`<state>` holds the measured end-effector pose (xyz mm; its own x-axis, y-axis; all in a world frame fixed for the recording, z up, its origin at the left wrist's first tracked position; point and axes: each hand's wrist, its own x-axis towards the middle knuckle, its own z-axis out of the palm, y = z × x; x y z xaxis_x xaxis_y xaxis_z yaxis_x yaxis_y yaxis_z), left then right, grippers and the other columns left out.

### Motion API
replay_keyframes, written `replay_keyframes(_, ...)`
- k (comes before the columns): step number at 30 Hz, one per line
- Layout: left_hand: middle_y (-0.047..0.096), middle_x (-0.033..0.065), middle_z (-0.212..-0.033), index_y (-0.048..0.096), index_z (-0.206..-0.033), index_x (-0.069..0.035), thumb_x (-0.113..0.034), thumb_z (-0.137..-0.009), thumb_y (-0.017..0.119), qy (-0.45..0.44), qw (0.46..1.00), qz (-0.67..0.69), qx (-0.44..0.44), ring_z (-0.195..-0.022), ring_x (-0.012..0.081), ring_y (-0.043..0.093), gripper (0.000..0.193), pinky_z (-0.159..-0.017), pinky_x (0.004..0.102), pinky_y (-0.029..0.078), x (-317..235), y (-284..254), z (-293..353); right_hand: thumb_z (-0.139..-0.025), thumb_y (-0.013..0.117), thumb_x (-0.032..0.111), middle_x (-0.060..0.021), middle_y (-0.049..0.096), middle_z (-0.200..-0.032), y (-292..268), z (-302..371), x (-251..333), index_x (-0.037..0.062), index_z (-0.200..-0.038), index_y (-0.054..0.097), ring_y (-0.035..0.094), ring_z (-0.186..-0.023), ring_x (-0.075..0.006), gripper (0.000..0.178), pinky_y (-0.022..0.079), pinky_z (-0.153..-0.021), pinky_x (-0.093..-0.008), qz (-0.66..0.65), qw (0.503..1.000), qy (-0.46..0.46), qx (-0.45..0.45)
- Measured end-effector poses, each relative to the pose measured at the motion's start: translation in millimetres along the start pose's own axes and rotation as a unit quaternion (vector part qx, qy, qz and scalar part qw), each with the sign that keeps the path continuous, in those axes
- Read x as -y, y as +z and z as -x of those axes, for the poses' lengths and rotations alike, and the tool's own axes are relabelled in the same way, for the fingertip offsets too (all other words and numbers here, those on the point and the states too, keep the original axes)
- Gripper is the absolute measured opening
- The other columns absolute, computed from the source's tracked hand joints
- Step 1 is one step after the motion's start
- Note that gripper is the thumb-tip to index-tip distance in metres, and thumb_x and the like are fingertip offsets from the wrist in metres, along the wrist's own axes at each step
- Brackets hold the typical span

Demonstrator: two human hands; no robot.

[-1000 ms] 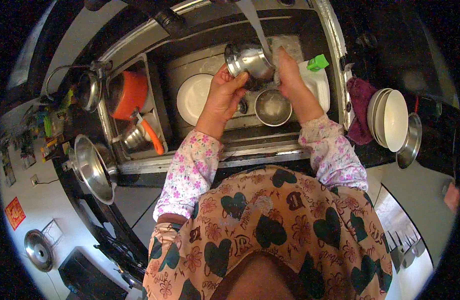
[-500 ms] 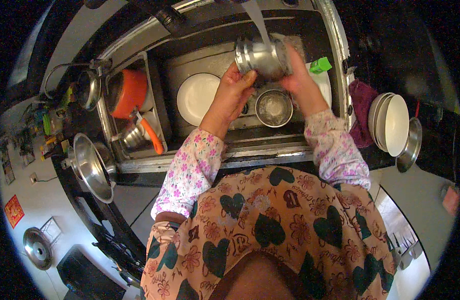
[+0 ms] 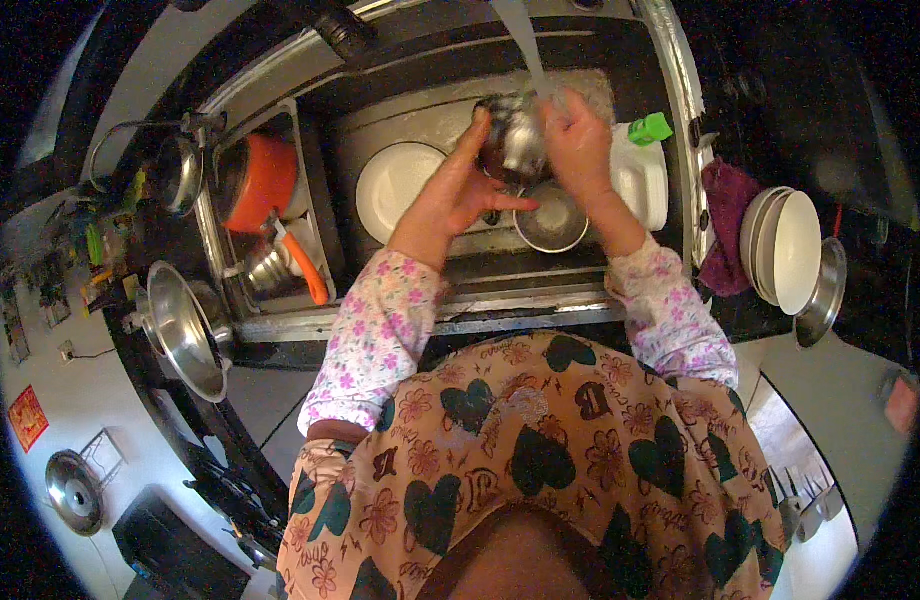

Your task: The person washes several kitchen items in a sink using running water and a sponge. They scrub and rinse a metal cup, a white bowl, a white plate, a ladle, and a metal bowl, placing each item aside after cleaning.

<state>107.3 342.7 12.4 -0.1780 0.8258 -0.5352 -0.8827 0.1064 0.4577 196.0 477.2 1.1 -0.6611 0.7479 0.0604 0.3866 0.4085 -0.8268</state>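
My left hand [image 3: 455, 195] holds a shiny stainless steel pot [image 3: 515, 140] tilted over the sink, its thumb along the pot's left side and its fingers under it. My right hand [image 3: 580, 145] is closed beside the pot's right edge, beneath the stream of water [image 3: 523, 45] from above. Whatever lies inside its curled fingers is hidden. Just below the pot, a round metal bowl [image 3: 552, 222] rests on the sink floor, partly covered by my hands. To the left, a white plate [image 3: 395, 190] lies flat in the sink.
A white jug [image 3: 640, 185] with a green cap stands at the sink's right end. Left is a tray with an orange pot [image 3: 262, 185] and an orange-handled utensil [image 3: 305, 265]. Stacked white bowls [image 3: 792, 250] and a purple cloth [image 3: 725, 230] sit right; a steel basin [image 3: 185, 335] left.
The pot has turned from lying sideways between both hands to tilting in my left hand. My right hand has left its end and curled up under the water.
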Motion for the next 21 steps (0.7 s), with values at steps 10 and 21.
replay_keyframes(10, 0.054, 0.0174, -0.105, 0.044, -0.114, 0.001, -0.011, -0.078, 0.042, 0.094, 0.966, -0.07, -0.23, -0.096, 0.0307, 0.055, 0.038, -0.075, 0.0448, 0.049, -4.0, -7.6, -11.6, -0.08, 0.056, 0.018, -0.0186, 0.06, -0.098, -28.7, 15.6, 34.5, 0.0033, -0.11, 0.055, 0.058, -0.088, -0.0344, 0.033, 0.047, -0.076, -0.042, -0.068, 0.992, -0.098, 0.037)
replay_keyframes(21, 0.059, 0.0094, -0.106, 0.054, -0.112, -0.001, 0.008, -0.07, 0.047, 0.354, 0.879, -0.268, -0.176, -0.096, 0.0189, 0.056, 0.043, -0.086, 0.0276, 0.043, -8.9, 33.9, -16.0, -0.079, 0.062, 0.021, -0.0147, 0.063, -0.095, -4.6, -34.7, -15.5, 0.0059, -0.102, 0.061, 0.06, -0.086, -0.0246, 0.028, 0.046, -0.073, -0.0325, 0.026, 0.994, 0.042, 0.099)
